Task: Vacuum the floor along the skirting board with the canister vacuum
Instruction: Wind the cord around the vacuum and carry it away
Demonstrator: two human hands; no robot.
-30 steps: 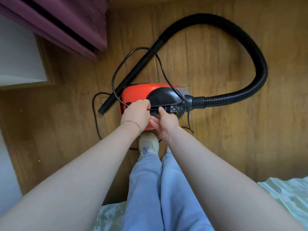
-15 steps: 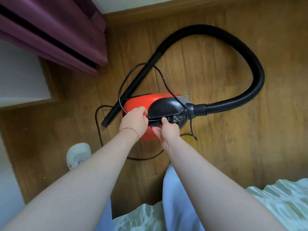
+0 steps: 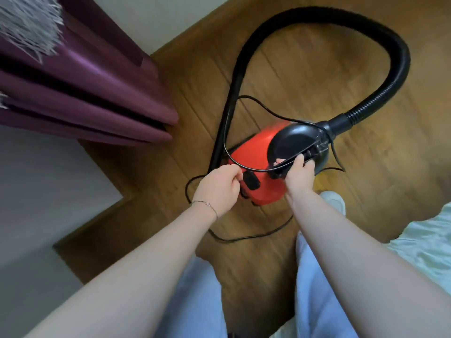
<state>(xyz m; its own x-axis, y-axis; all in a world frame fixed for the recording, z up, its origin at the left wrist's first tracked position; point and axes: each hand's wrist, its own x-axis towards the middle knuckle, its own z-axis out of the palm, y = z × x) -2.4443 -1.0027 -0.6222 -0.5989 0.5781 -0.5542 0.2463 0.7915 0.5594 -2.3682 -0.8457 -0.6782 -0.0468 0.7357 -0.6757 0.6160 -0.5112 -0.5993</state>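
Canister vacuum [image 3: 253, 152] is sitting on the wood floor [image 3: 305, 69] just ahead of my feet, w/ the skirting board [image 3: 192, 25] running along the wall beyond it; the hose [image 3: 400, 59] is looping wide to the right, so if I'm lifting the body fast it's prob going to swing and drag the wand [image 3: 227, 113] into the curtain [image 3: 97, 93]. The cord [image 3: 258, 106] is draping over the canister and trailing in a loop by my legs; I'm risking a snag on the handle [image 3: 310, 152] or a trip. My right hand [image 3: 297, 176] is curling round that handle; my left hand [image 3: 217, 189] is curling tight at the rear and, I think, pinching the cord; a hard tug there could tip the canister. No brand, label or writing is showing clearly enough to read.
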